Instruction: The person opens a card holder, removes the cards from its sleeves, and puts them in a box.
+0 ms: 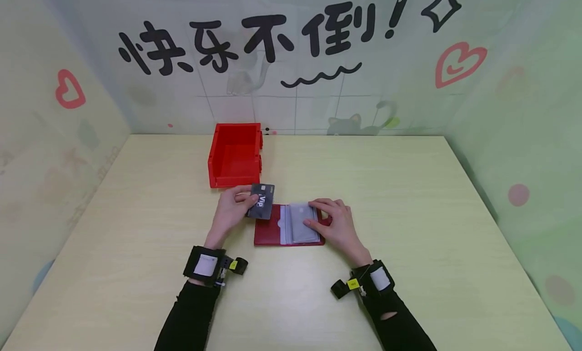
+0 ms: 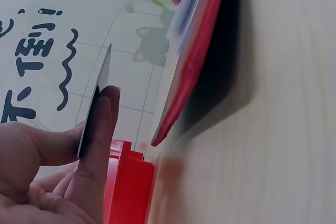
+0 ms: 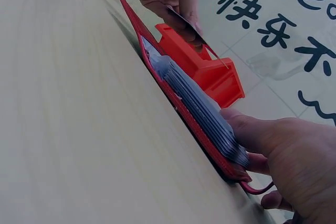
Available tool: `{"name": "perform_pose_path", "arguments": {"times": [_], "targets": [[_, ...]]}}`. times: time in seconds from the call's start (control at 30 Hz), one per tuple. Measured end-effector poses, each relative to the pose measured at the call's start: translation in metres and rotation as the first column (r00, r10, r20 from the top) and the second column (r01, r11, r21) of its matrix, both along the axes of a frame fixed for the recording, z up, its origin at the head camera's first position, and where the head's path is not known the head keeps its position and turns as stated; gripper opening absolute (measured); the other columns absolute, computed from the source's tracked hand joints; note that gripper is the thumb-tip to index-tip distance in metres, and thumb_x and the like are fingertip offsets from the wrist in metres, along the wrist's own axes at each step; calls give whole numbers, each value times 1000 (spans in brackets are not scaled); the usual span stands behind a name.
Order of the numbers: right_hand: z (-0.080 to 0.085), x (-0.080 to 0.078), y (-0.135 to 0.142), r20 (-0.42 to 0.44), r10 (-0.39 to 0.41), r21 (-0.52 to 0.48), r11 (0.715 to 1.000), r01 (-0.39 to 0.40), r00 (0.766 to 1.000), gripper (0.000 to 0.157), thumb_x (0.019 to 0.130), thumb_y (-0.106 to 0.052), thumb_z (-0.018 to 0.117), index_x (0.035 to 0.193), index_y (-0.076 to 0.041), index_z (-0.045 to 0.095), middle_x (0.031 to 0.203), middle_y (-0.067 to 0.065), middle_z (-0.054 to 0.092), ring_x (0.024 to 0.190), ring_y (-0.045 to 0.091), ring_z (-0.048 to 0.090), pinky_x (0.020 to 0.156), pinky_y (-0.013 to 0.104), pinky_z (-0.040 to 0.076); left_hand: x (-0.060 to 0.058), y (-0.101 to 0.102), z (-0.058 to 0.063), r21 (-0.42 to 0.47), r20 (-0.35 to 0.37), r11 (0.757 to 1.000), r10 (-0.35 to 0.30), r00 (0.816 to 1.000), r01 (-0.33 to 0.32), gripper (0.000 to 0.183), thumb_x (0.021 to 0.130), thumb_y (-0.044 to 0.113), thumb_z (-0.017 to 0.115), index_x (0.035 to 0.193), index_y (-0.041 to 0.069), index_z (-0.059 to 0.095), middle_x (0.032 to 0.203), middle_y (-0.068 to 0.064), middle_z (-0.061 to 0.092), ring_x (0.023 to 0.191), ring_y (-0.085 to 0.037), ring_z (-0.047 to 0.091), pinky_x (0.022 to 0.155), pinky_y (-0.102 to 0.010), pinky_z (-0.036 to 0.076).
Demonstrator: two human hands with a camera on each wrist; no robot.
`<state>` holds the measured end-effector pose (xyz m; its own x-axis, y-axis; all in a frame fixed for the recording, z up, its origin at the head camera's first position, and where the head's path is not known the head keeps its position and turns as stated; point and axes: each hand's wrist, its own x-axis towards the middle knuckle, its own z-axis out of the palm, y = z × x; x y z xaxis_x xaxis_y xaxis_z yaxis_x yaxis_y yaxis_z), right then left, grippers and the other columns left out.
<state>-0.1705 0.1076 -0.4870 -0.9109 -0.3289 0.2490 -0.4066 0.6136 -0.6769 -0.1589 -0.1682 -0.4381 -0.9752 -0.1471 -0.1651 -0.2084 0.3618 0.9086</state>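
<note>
A dark card marked "VIP" [image 1: 262,202] is pinched between the thumb and fingers of my left hand [image 1: 231,209]. The left wrist view shows the card [image 2: 95,106] edge-on, clear of the table. Just right of it lies a red card holder [image 1: 267,233], spread on the table with a stack of clear plastic sleeves [image 1: 303,222]. My right hand [image 1: 338,227] holds the sleeves at their right edge, thumb on top. In the right wrist view the sleeves [image 3: 197,106] are fanned in layers, with fingers of that hand [image 3: 299,156] partly hidden behind them.
A red open-topped bin [image 1: 234,156] stands behind my left hand at the back of the table [image 1: 409,199]. Printed cloth walls [image 1: 291,103] rise behind and at both sides. Each wrist wears a black strap with a small camera.
</note>
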Motion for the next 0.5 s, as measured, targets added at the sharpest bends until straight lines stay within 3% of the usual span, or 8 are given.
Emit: {"name": "perform_pose_path", "arguments": {"times": [0.17,0.3,0.5], "targets": [[0,0,0,-9,4,-3,1000,-4,1000,44,83,-28,83,123,-12,72,127,7,69,103,24,51,89,40,33,-6,-12,3,71,-75,993,103,992,-97,44,99,15,63,141,4,56,118,-26,69,90,-15,64,71,-12,51],[1,0,0,-8,5,-4,1000,-5,1000,45,83,-28,83,123,-12,72,127,7,69,104,25,51,90,40,33,-12,-18,8,136,-99,978,173,980,-159,44,101,13,60,144,6,54,123,-24,68,98,-20,64,74,-11,52],[1,0,0,-12,5,-5,1000,-5,1000,44,83,-27,83,123,-12,72,128,7,69,102,24,51,89,40,33,-27,-23,16,134,-126,968,228,965,-212,44,102,10,56,146,6,51,131,-21,64,113,-27,61,78,-10,51]]}}
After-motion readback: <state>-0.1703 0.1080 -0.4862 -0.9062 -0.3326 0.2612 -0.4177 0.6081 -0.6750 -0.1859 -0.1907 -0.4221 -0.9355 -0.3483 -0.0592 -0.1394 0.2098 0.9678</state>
